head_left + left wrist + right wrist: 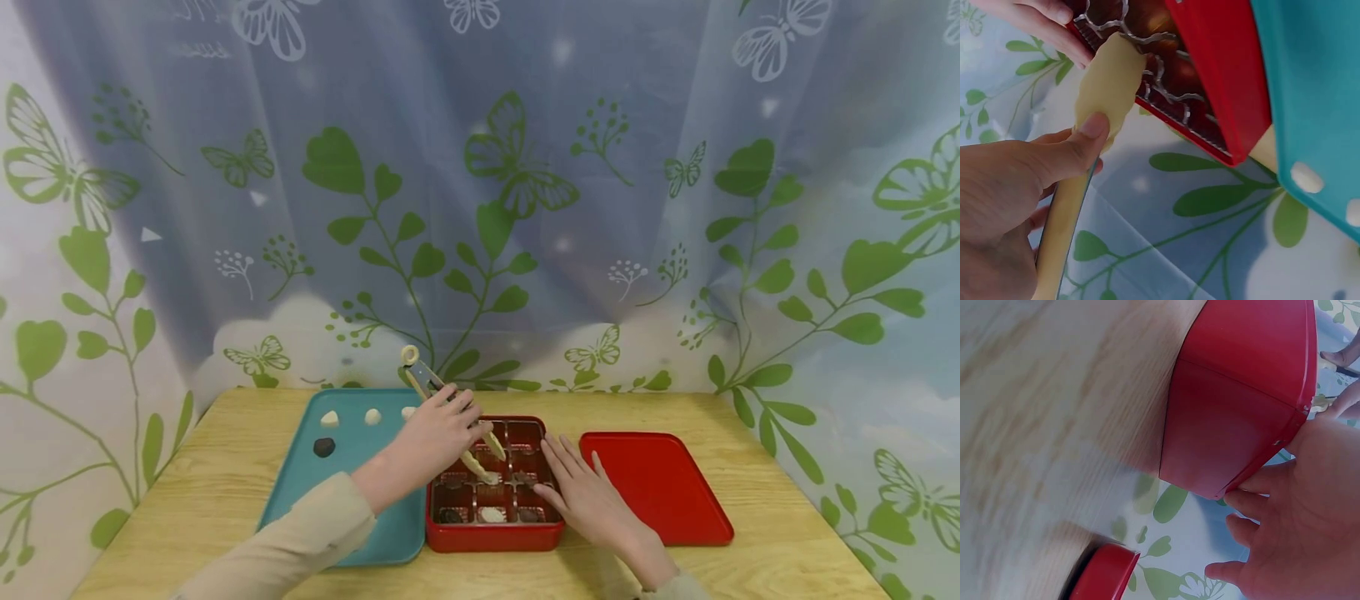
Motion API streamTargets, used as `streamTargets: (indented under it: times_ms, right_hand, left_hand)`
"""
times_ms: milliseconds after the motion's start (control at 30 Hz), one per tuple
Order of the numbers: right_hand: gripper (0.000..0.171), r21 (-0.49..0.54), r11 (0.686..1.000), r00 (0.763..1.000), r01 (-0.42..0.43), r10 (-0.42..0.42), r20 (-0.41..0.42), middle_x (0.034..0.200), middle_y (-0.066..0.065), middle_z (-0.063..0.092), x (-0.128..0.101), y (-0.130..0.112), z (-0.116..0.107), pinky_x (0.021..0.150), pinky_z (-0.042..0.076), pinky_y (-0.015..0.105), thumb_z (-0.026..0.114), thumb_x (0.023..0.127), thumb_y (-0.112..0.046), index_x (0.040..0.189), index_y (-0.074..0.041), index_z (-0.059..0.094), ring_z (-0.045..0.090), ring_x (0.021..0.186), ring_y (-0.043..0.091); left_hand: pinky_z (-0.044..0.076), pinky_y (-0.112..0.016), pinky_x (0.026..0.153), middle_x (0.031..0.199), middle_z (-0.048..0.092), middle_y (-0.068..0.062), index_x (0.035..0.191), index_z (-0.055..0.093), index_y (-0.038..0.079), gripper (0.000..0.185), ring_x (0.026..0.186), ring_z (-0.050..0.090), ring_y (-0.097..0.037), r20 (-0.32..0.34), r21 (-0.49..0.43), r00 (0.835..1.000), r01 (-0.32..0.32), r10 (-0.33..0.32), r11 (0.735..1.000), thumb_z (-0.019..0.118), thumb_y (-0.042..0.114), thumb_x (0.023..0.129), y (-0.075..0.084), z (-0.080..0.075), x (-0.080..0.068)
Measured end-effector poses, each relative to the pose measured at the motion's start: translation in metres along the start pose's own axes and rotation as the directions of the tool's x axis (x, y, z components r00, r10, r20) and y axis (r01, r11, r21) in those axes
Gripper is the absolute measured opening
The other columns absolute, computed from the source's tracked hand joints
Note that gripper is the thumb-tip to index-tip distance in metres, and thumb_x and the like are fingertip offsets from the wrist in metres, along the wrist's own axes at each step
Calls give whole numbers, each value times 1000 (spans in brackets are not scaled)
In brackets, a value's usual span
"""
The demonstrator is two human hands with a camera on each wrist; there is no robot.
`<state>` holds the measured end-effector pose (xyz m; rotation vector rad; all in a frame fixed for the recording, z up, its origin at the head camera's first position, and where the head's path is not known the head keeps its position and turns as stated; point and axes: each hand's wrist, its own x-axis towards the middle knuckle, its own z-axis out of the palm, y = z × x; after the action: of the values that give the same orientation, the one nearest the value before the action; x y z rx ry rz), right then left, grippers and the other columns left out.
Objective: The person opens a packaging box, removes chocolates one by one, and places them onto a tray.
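Left hand (438,433) grips cream tongs (450,417) over the red box (495,533); flat right hand (588,496) rests on its edge.

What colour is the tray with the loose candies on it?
Teal tray, clearest in the head view.

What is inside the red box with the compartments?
The red box holds a grid of compartments. Three pieces lie in its front row, one pale between two dark; more sit in the middle row. The tongs and both hands cover some compartments, so their contents cannot be seen.
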<state>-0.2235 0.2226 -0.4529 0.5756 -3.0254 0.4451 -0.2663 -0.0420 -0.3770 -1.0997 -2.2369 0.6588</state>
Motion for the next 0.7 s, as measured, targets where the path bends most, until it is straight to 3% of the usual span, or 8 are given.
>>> streamTargets:
  times_ms: [233,367,467,633,700]
  right_hand:
    - [73,-7,1000,1000,-3,3,-2,167,13,22,1,2,2,118,16,69,48,105,-48,160,-5,28,18,154,36]
    - [73,-11,1000,1000,-5,5,-1,167,13,23,2,2,3,118,16,69,48,105,-48,160,-5,28,18,154,36]
    - [73,-10,1000,1000,-7,8,4,167,13,23,2,1,3,118,17,69,48,105,-49,160,-5,28,18,154,35]
    - [73,-7,1000,1000,-9,9,-2,166,13,24,2,1,2,118,17,69,48,105,-49,160,-5,29,18,154,35]
    - [73,-9,1000,1000,-11,11,-3,166,13,24,2,1,2,118,17,69,48,105,-48,160,-5,29,18,154,35]
  left_hand:
    - [36,-33,115,132,64,17,132,67,42,42,132,50,-10,103,97,992,-77,67,992,74,29,92,9,-7,20]
    - [32,-32,118,140,58,21,137,62,45,46,140,43,-7,206,165,974,-131,96,977,73,34,93,18,-9,28]
    - [30,-32,118,141,56,22,135,62,47,45,140,41,-7,248,185,963,-157,109,970,72,36,93,24,-7,31]
    - [32,-32,117,139,57,22,132,64,47,41,139,42,-8,235,174,965,-158,115,972,73,35,93,27,1,32]
    - [33,-32,116,137,59,21,131,65,46,40,137,44,-9,201,162,973,-151,117,975,73,35,93,26,5,31]
